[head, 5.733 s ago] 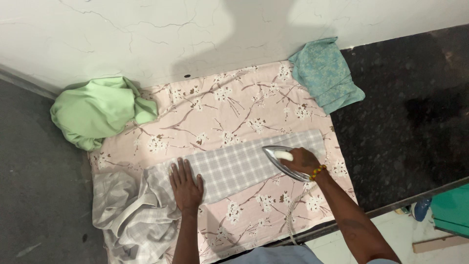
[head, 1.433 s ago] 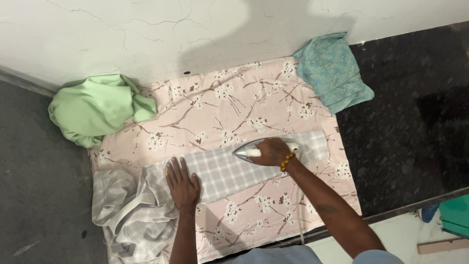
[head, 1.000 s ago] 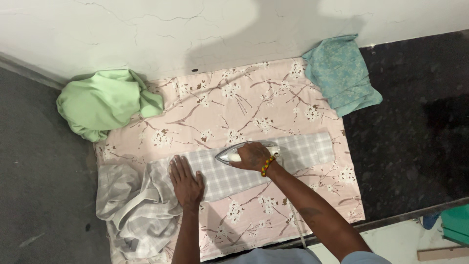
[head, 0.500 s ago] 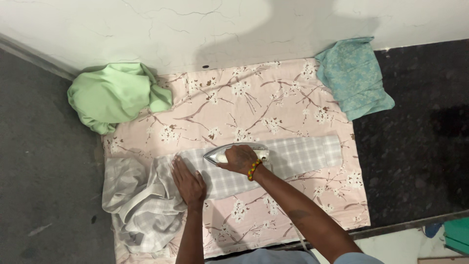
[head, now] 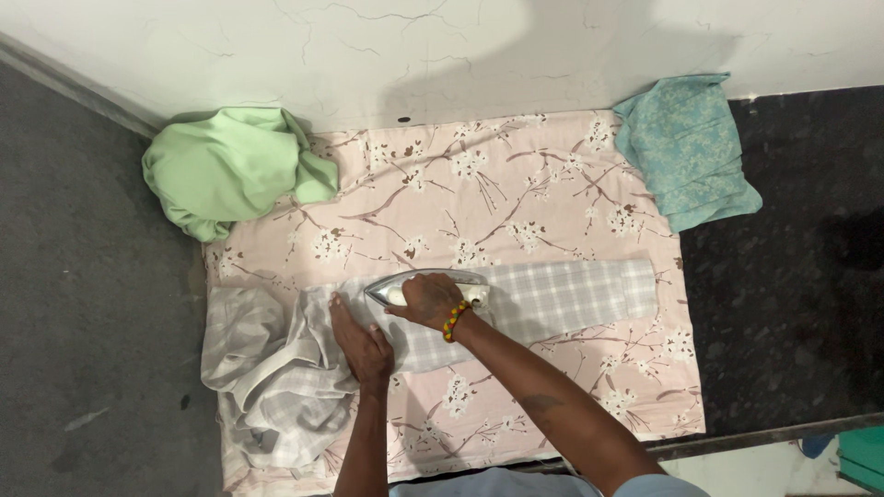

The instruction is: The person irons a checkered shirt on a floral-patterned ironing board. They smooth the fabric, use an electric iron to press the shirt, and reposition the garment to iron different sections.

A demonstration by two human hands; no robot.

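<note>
The left hand is laid flat and open on the bunched end of the grey checked garment, touching nothing else. Just beyond it and to its right, the iron is gripped by the closed right hand, its tip pointed left. From there the garment's long, pressed strip is stretched rightward across the floral sheet.

Both forearms bare, no gloves, no rings seen. R wrist: bead bracelet, red/yellow/orange beads, single strand. R upper arm: short light-blue sleeve, only edge in view at frame bottom. Light-blue shirt front at bottom centre. L wrist unadorned.
</note>
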